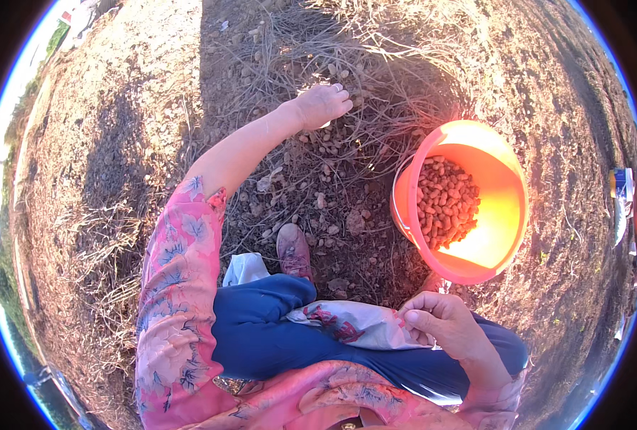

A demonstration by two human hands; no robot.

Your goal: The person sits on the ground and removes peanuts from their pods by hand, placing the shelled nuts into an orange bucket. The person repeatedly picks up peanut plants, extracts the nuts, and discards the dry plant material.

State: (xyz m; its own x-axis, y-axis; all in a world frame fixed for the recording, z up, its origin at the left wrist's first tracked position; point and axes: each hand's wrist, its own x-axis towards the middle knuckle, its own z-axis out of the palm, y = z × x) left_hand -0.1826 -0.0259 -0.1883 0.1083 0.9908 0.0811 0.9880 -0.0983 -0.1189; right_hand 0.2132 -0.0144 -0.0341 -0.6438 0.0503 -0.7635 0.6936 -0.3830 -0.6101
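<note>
My left hand (323, 106) reaches out over the ground, fingers curled down among dry peanut stalks (388, 102) and loose peanuts (323, 145). A pale bit shows under its palm, but whether the fingers grip anything is hidden. My right hand (442, 325) is above my right leg, half curled, by the end of a white plastic sack (369, 322) with red writing. Its fingertips overlap the sack; I cannot tell if they pinch it. Just beyond that hand, an orange plastic bucket (503, 199) holds a heap of unshelled peanuts (447, 201) and leans slightly.
A dusty shoe (293, 250) points forward between the stalks, with a white cloth or bag (245, 269) beside it. Clods (356, 221) and scattered pods cover the dark soil. Dry straw (103, 290) lies at left. A blue and white package (622, 184) stands at the far right rim.
</note>
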